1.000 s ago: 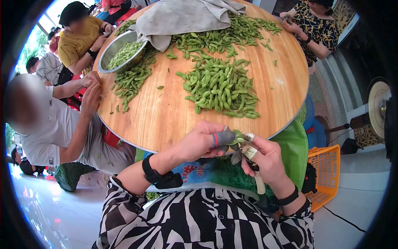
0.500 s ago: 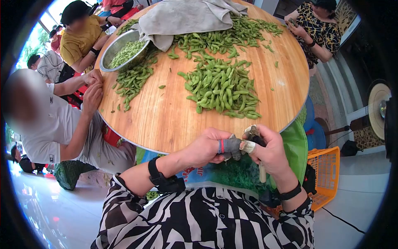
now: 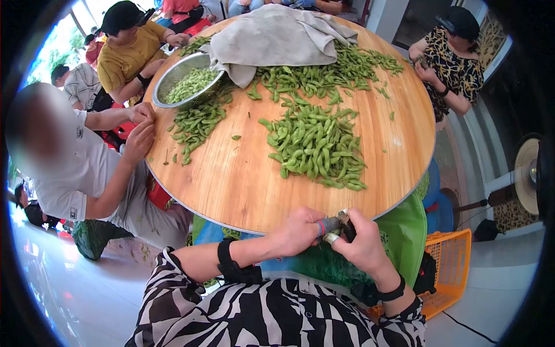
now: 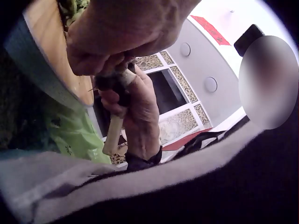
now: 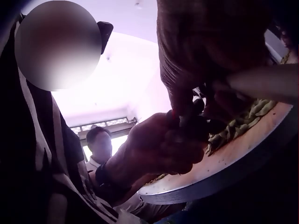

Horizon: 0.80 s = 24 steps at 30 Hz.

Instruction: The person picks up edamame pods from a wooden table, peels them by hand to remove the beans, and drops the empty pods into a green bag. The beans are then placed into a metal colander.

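My left hand [image 3: 298, 232], fingers bent and one wrapped in grey with a red band, meets my right hand [image 3: 365, 243] just off the table's near edge. Pale wraps cover fingertips of the right hand. Its fingers curl round a dark tool whose pale handle [image 4: 113, 135] sticks out below the palm in the left wrist view; the same handle [image 5: 266, 84] crosses the right wrist view. What lies between the fingertips is hidden. Beyond the hands, a heap of green pods [image 3: 317, 147] lies on the round wooden table [image 3: 219, 194].
A metal colander [image 3: 159, 92] of shelled beans stands at the back left, beside a grey cloth [image 3: 274, 40] and more pods [image 3: 199, 124]. Seated people surround the table. A green bag [image 3: 404, 231] hangs near my right arm, with an orange crate [image 3: 454, 266] farther right.
The pod between my hands a second ago is no longer visible. Both hands appear lower in the head view, close together, and the table has shifted right and down as the view moved.
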{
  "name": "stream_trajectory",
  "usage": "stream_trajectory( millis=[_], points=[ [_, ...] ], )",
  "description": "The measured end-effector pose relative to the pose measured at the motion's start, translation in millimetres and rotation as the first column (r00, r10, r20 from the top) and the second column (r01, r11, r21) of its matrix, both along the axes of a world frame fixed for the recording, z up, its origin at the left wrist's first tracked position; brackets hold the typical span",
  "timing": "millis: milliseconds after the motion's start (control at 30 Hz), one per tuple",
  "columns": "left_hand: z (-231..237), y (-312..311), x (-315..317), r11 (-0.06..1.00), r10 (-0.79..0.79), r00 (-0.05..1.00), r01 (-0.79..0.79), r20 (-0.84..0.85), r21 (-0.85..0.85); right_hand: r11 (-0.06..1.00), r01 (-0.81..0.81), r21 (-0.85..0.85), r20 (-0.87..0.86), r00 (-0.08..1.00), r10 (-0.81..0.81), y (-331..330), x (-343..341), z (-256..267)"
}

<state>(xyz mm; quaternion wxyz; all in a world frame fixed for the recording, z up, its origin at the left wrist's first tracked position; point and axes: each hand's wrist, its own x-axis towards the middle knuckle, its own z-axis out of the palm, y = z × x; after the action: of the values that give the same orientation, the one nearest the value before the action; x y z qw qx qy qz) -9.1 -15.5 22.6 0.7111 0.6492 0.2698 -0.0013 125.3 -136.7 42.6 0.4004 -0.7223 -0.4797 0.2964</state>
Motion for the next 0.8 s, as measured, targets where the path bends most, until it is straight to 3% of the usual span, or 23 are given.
stream_trajectory(
  millis=[67,133,200,267,400,600,667,733,800],
  points=[
    [1.7,0.5,0.1,1.0,-0.013,1.0,0.013,-0.007,-0.004,0.999,-0.025,-0.043,0.008,1.0,0.025,-1.3,2.2,-0.2],
    [-8.8,-6.8,-0.9,0.999,-0.035,0.999,0.035,-0.016,0.025,0.997,-0.039,0.061,0.134,0.991,0.031,-5.9,1.6,-14.2],
    [-12.9,-7.9,-1.9,1.0,-0.024,0.999,0.024,0.022,0.001,0.999,-0.032,0.034,0.064,0.997,0.03,-7.0,1.8,-8.3],
    [2.2,-5.4,-5.7,0.979,-0.097,0.994,0.087,-0.044,-0.184,0.999,-0.029,-0.043,-0.07,0.997,0.026,-12.0,6.3,-8.3],
    [-1.7,-6.7,-9.3,0.975,-0.201,0.979,0.196,-0.037,-0.108,0.998,-0.063,-0.029,-0.148,0.987,0.058,-18.5,7.6,-19.2],
    [17.4,4.7,-28.0,0.948,-0.302,0.953,0.297,-0.034,-0.111,0.994,-0.104,0.04,0.064,0.993,0.101,-22.4,5.9,-23.2],
    [28.6,16.2,-51.2,0.953,-0.262,0.965,0.255,0.02,0.161,0.983,-0.14,-0.119,-0.03,0.99,0.137,-25.6,8.7,-15.6],
    [32.9,33.5,-87.2,0.878,-0.394,0.919,0.373,0.012,0.299,0.979,-0.196,-0.055,-0.036,0.98,0.194,-29.4,11.9,-23.1],
    [39.8,45.2,-124.8,0.589,-0.548,0.771,0.631,-0.324,0.504,0.968,-0.249,0.008,-0.036,0.968,0.249,-34.2,15.8,-34.3]
  ],
)
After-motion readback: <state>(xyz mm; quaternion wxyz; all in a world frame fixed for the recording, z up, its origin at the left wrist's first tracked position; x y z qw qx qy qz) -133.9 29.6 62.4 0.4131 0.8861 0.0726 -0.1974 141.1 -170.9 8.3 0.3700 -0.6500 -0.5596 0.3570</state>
